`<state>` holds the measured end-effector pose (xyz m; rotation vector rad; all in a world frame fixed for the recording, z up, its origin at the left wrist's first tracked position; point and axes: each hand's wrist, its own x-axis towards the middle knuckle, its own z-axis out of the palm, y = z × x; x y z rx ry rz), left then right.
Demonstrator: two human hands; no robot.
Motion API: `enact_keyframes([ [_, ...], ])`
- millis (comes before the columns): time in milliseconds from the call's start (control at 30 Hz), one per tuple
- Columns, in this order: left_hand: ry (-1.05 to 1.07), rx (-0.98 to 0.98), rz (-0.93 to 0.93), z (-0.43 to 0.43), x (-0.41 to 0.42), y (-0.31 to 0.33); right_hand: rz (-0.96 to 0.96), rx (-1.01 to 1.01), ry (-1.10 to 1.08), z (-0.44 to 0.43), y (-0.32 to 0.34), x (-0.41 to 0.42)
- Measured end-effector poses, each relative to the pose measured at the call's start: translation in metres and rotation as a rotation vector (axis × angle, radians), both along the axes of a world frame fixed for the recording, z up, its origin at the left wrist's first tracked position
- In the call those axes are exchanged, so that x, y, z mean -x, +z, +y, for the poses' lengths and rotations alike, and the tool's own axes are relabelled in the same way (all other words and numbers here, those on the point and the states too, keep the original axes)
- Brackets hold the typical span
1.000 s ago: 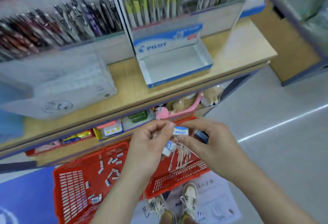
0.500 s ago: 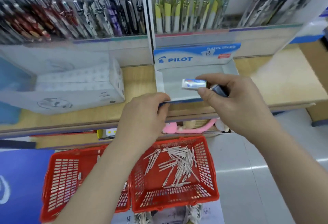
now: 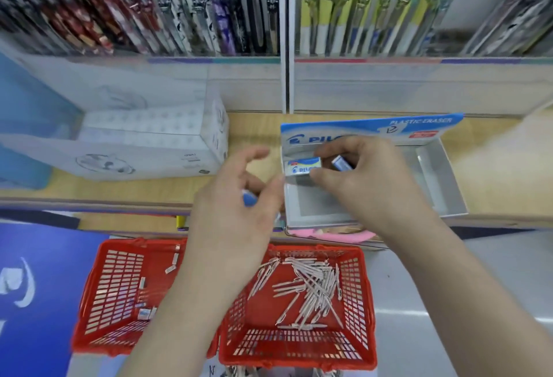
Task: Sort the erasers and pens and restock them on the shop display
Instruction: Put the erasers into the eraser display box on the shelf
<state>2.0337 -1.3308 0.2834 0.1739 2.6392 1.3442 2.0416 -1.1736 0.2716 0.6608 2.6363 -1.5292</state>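
Bright, even shop light leaves only faint shadows, and a pale band of glare crosses the floor (image 3: 419,302). Everything is softly blurred, worst on the hanging pens (image 3: 179,17) up top, while the wide lens bows the shelf (image 3: 134,189) edge.

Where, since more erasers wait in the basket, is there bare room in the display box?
The display box floor is bare from the right hand to its right wall. Its back-left corner is crowded by the eraser and that hand. The shelf right of the box is bare.
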Motion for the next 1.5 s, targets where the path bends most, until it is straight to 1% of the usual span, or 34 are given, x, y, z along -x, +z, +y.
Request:
enact_keyframes([
  [133,-0.069,0.111,-0.051,0.016,0.029,-0.012,0.02,-0.092,-0.049,0.0,0.001,0.0],
  [233,-0.138,0.108,-0.093,0.02,0.041,-0.011,0.019,-0.227,-0.066,-0.003,0.001,0.001],
  [333,-0.136,0.142,-0.088,0.023,0.047,-0.012,0.016,-0.363,-0.093,-0.008,0.0,0.001],
  [433,-0.114,0.187,-0.059,0.026,0.047,-0.013,0.01,-0.438,-0.104,-0.01,-0.001,0.0],
  [633,-0.083,0.141,-0.016,0.027,0.044,-0.019,0.019,-0.437,-0.097,-0.01,0.001,-0.002],
  [800,-0.049,0.111,-0.039,0.027,0.045,-0.021,-0.021,-0.385,-0.054,-0.006,0.005,-0.004],
  [867,-0.045,0.099,-0.053,0.027,0.045,-0.02,-0.016,-0.307,-0.082,0.004,0.01,-0.006],
  [900,-0.04,0.088,-0.06,0.025,0.043,-0.019,0.001,-0.208,-0.106,0.009,0.014,-0.008],
  [1000,0.015,0.023,-0.081,0.019,0.035,-0.012,0.057,0.303,-0.172,0.017,0.03,-0.02],
  [1033,0.042,-0.008,-0.08,0.016,0.031,-0.008,0.071,0.407,-0.179,0.018,0.034,-0.024],
  [1167,0.09,-0.151,-0.073,0.012,0.013,0.011,0.129,0.624,-0.196,0.014,0.04,-0.033],
  [1267,-0.04,-0.27,-0.145,0.015,-0.008,0.031,0.168,0.845,-0.249,0.005,0.042,-0.035],
  [1300,-0.085,-0.287,-0.172,0.018,-0.014,0.035,0.174,0.876,-0.26,0.002,0.042,-0.035],
  [1367,-0.115,-0.275,-0.155,0.021,-0.023,0.034,0.172,0.859,-0.278,-0.004,0.041,-0.036],
  [1433,-0.07,-0.269,-0.106,0.024,-0.026,0.031,0.171,0.817,-0.288,-0.006,0.04,-0.036],
  [1500,-0.017,-0.297,-0.103,0.024,-0.025,0.03,0.168,0.826,-0.275,-0.006,0.04,-0.038],
])
